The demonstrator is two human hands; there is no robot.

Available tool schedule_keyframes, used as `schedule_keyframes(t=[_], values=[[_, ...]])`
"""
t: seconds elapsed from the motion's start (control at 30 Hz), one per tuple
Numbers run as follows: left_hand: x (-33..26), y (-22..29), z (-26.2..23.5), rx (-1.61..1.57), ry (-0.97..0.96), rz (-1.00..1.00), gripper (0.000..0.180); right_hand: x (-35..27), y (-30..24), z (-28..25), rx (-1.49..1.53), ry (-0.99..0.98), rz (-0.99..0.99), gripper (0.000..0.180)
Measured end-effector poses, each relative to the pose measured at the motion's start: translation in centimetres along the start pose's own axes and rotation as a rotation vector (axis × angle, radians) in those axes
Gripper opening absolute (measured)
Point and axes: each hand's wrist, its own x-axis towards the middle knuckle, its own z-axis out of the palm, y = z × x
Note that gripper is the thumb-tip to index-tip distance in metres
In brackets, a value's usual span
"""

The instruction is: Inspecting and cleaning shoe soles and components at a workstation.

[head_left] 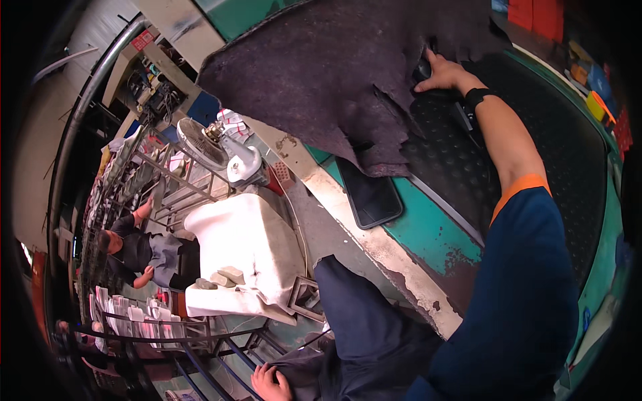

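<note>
My right hand [447,75] reaches far out over a bench, its thumb and fingers curled round a small black rounded object [422,71], shaped somewhat like a computer mouse. That object sits at the torn right edge of a large dark purplish-brown hide [314,73]. A black band [477,97] circles my right wrist. Below the forearm lies a black dimpled mat [535,134], with a small dark device [464,119] on it. My left hand [270,383] rests low by my lap, fingers laid out on dark cloth, nothing seen in it.
A black phone [370,200] lies on the green bench edge [428,234], partly under the hide. To the left stand a white cloth-covered table [247,234], a grey fan [202,144] and racks. A person [157,254] is beside that table. Coloured items [597,103] line the right edge.
</note>
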Motion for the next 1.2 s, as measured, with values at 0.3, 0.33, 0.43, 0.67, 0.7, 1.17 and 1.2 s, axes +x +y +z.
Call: schedule_keyframes(t=[0.3, 0.33, 0.43, 0.67, 0.7, 1.17, 1.2], values=[[-1.0, -5.2, 0.1, -0.057, -0.127, -0.202, 0.021, -3.3, -2.8, -0.2, -0.046, -0.083, 0.222, 0.128], [-1.0, -7.1, 0.9, -0.134, -0.087, -0.257, 0.021, -4.4, -3.9, -0.1, -0.035, -0.092, 0.215, 0.128], [2.2, -6.6, 0.4, -0.173, -0.277, -0.334, 0.025, -9.2, -4.4, -0.9, -0.064, -0.108, 0.236, 0.125], [-0.3, -11.8, 0.7, -0.357, -0.266, -0.168, 0.026, -26.5, 0.0, -6.9, 0.07, -0.202, 0.046, 0.133], [-1.0, -12.1, 0.7, -0.344, -0.262, -0.192, 0.026, -28.6, 1.2, -7.2, 0.106, -0.186, 0.0, 0.134], [1.2, -1.1, 1.7, -1.04, -0.273, -0.132, 0.024, -31.1, 0.0, -6.0, 0.315, 0.233, 0.21, 0.067], [1.1, 0.1, 0.9, -1.022, -0.258, -0.028, 0.025, -31.8, -0.4, -6.2, 0.344, 0.276, 0.191, 0.066]])
